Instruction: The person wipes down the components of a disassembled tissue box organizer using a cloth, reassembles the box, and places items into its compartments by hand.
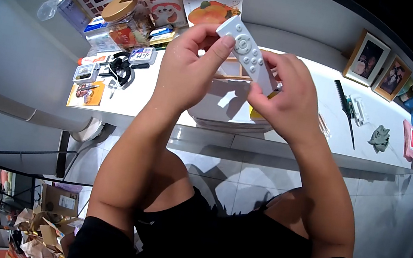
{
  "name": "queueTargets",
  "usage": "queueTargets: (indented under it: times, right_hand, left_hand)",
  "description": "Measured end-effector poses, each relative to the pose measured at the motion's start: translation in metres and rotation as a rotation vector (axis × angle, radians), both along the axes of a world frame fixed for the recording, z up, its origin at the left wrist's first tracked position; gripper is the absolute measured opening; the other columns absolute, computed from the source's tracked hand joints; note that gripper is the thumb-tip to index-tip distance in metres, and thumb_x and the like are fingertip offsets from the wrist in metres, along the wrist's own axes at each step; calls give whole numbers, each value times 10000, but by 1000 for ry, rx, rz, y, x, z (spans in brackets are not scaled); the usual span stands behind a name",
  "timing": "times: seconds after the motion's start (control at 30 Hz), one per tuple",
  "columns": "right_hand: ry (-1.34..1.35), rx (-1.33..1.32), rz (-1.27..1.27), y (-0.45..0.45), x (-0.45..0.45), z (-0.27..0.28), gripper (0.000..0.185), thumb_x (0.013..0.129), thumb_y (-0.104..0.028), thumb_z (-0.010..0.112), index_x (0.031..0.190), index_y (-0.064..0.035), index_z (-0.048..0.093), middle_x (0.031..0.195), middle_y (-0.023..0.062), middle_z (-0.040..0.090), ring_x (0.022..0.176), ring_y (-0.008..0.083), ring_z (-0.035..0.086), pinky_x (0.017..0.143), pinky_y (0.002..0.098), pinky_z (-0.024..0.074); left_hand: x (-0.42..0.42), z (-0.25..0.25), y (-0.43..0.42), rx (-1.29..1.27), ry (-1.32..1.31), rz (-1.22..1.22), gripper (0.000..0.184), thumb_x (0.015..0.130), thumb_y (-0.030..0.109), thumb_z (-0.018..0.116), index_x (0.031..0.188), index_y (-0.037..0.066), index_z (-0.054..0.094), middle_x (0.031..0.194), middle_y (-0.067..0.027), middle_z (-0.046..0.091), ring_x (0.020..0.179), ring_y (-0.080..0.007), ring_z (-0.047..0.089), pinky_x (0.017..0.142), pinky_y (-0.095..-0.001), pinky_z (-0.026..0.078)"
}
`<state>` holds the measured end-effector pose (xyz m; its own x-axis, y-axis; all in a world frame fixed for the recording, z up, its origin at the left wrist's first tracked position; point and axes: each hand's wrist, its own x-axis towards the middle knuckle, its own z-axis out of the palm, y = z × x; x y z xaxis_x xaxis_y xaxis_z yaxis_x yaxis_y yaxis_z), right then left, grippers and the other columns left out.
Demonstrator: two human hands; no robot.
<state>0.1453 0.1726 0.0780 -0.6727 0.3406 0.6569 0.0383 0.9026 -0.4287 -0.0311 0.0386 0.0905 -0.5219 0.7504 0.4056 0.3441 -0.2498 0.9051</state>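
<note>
A white remote control (247, 52) with round buttons is held up between both hands, tilted, its button side facing me. My left hand (191, 63) grips its upper left end, thumb on the face near the round pad. At the lower right end, my right hand (291, 95) pinches it between thumb and fingers. Beneath the hands a white rounded object (215, 109) sits on the white table (165, 113), partly hidden by them. Something yellow (256, 114) shows beside my right hand's thumb.
On the left stand a jar with a wooden lid (119, 7), boxes and a black cord-like item (119, 69). To the right lie a black comb (346, 112), a grey-green cloth (379, 138) and pink packets (410, 140). Framed photos (367, 59) stand behind.
</note>
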Motion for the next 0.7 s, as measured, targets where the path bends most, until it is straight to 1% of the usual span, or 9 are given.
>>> queueTargets:
  times: [0.07, 0.13, 0.3, 0.4, 0.47, 0.53, 0.6, 0.63, 0.7]
  right_hand:
    - [56, -36, 18, -3, -5, -5, 485, 792, -178, 806, 1244, -31, 710, 1053, 134, 700, 935, 314, 676, 843, 424, 568]
    - [98, 6, 8, -1, -1, -6, 461, 839, -196, 782, 1263, -28, 714, 1078, 143, 707, 933, 305, 676, 839, 407, 570]
    - [-71, -213, -132, 9, 17, -7, 385, 907, -254, 727, 1212, -19, 742, 1098, 141, 735, 888, 225, 667, 760, 353, 565]
    - [-81, -213, -169, 18, 25, -8, 339, 923, -239, 719, 1182, -24, 760, 1081, 130, 743, 879, 186, 664, 730, 323, 552]
    - [-30, -241, -228, 40, 37, -3, 325, 944, -244, 719, 1177, -23, 768, 1077, 101, 754, 894, 170, 666, 725, 310, 542]
    - [117, -403, -318, 95, 60, -5, 326, 986, -275, 700, 1190, -31, 776, 1096, 68, 767, 923, 156, 671, 759, 294, 539]
    - [272, -634, -489, 142, 94, 5, 331, 1019, -293, 676, 1215, -47, 779, 1104, 50, 776, 943, 156, 674, 817, 296, 542]
    - [268, -620, -513, 163, 112, 1, 331, 1019, -293, 676, 1215, -47, 779, 1104, 50, 776, 943, 156, 674, 817, 296, 542]
    - [283, -793, -697, 203, 142, -29, 321, 1019, -284, 672, 1215, -57, 786, 1095, 56, 776, 959, 170, 675, 861, 308, 540]
  left_hand:
    - [-8, -1, -1, -11, -39, 14, 345, 1067, 249, 690, 1275, -25, 697, 1055, -60, 750, 946, -113, 674, 868, -266, 532]
    - [-19, -4, 2, 151, -4, 95, 323, 1080, 243, 674, 1263, -21, 708, 1054, -61, 755, 973, -115, 679, 881, -268, 536]
    - [-38, -3, -7, 106, 82, 196, 327, 1083, 238, 667, 1273, -27, 705, 1046, -58, 758, 960, -125, 684, 867, -278, 540]
    - [-38, -4, -11, -132, 291, 197, 362, 1088, 245, 674, 1340, -15, 680, 1096, -69, 750, 1011, -130, 673, 887, -279, 532]
    - [-39, -13, -8, -278, 541, 262, 370, 1077, 254, 680, 1348, 3, 686, 1053, -79, 740, 931, -144, 651, 843, -309, 534]
    - [-36, -11, -2, -345, 504, 310, 396, 1069, 231, 684, 1423, 55, 662, 1024, -81, 732, 865, -149, 629, 788, -316, 537]
    - [-35, -16, 6, -178, 430, 313, 463, 1066, 189, 680, 1518, 121, 606, 999, -72, 725, 827, -152, 626, 772, -312, 542]
    - [-33, -9, 8, -199, 496, 329, 523, 1068, 159, 675, 1577, 187, 558, 966, -72, 718, 807, -147, 633, 751, -298, 548]
    - [-39, -10, 11, -300, 704, 372, 528, 1061, 209, 689, 1570, 285, 572, 954, -67, 726, 843, -164, 675, 881, -374, 504]
